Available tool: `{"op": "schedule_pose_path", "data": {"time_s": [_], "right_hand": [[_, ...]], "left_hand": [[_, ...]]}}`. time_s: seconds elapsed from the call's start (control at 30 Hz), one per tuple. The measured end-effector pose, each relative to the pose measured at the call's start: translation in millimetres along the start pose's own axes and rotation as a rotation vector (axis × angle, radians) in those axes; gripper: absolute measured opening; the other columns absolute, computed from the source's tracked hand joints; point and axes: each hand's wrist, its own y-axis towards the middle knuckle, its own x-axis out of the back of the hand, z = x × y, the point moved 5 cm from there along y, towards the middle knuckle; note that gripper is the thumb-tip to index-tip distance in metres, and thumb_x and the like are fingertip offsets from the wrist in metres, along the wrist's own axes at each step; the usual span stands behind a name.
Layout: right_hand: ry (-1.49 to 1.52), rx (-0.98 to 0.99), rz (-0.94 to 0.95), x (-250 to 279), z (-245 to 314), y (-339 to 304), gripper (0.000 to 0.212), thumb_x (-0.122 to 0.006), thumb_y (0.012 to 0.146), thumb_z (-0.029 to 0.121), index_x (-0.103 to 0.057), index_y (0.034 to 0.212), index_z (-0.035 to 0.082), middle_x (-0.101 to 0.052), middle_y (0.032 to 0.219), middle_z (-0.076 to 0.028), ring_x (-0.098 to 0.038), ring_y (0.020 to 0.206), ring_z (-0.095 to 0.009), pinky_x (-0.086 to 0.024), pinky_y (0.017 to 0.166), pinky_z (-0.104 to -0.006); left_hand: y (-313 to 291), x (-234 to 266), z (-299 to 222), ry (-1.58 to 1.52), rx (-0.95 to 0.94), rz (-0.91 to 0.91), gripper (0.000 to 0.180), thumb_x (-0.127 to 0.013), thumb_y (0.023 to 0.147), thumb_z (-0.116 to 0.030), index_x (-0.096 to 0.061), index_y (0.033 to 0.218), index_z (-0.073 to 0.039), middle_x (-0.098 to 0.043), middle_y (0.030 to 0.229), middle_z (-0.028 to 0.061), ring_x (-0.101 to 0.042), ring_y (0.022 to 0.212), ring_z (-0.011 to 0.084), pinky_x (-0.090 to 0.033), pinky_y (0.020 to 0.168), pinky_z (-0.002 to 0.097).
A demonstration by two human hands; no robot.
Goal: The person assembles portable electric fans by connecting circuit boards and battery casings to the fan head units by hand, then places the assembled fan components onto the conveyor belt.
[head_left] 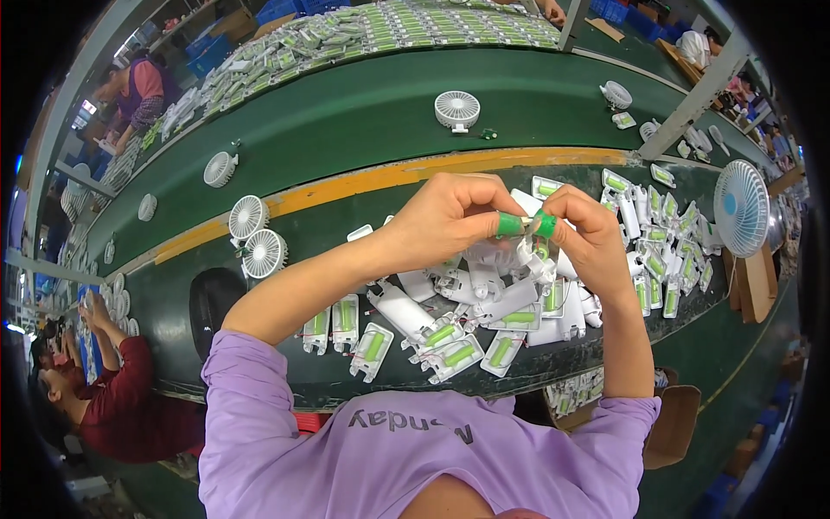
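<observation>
My left hand (454, 221) and my right hand (592, 238) meet above the heap, thumbs and fingers pinched closed, with green tape around digits on both. Between the fingertips is a small thin piece, too small to name. A white plastic fan part (538, 262) hangs just under my right fingers and seems held by them; its round end is blurred. Beneath my hands lie several white handle shells (402, 307), some with green battery cells inside, such as the open shell (373, 353) nearest me.
Two white fan heads (264, 253) sit left of my forearm, beside a black object (216, 313). More shells (661, 229) lie right. A yellow ledge (346, 192) borders the green belt (346, 125), which carries spaced fan heads (456, 110). A desk fan (742, 208) stands far right. Other people work at left.
</observation>
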Motion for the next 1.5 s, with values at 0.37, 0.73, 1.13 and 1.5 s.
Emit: {"op": "schedule_pose_path", "data": {"time_s": [0.37,0.73,1.13,1.5], "right_hand": [[-0.19,0.127,0.079,6,-12,23,0.011,-0.061,0.078,0.008,-0.057,0.075,-0.002,-0.054,0.073,-0.006,-0.052,0.066,-0.015,-0.041,0.06,-0.028],[0.204,-0.342,-0.277,119,-122,96,0.023,-0.06,0.086,0.024,-0.061,0.08,0.003,-0.058,0.068,-0.001,-0.054,0.06,-0.008,-0.047,0.062,-0.0215],[-0.391,-0.571,-0.092,160,-181,-10,0.029,-0.057,0.082,0.009,-0.058,0.107,-0.005,-0.064,0.09,-0.007,-0.056,0.08,-0.009,-0.045,0.07,-0.0241],[-0.031,-0.56,-0.204,125,-214,-35,0.022,-0.06,0.082,0.01,-0.064,0.1,-0.002,-0.064,0.082,-0.002,-0.054,0.073,-0.007,-0.043,0.065,-0.0196]], "left_hand": [[17,7,14,0.095,0.072,-0.049,0.011,-0.056,0.085,-0.004,-0.062,0.089,0.004,-0.059,0.08,0.0057,-0.058,0.069,0.0091,-0.048,0.062,0.0226],[133,76,117,1.052,-0.274,0.0,0.032,-0.051,0.076,-0.002,-0.058,0.107,0.001,-0.056,0.114,0.0152,-0.053,0.102,0.0334,-0.043,0.088,0.0387],[162,109,145,1.403,-0.07,-0.137,0.016,-0.062,0.073,-0.013,-0.062,0.084,-0.001,-0.062,0.087,0.0152,-0.057,0.087,0.0333,-0.049,0.072,0.0424],[61,132,103,0.445,0.244,-0.295,0.018,-0.061,0.079,-0.006,-0.063,0.093,0.004,-0.064,0.079,0.0031,-0.057,0.069,0.006,-0.044,0.063,0.0212]]}}
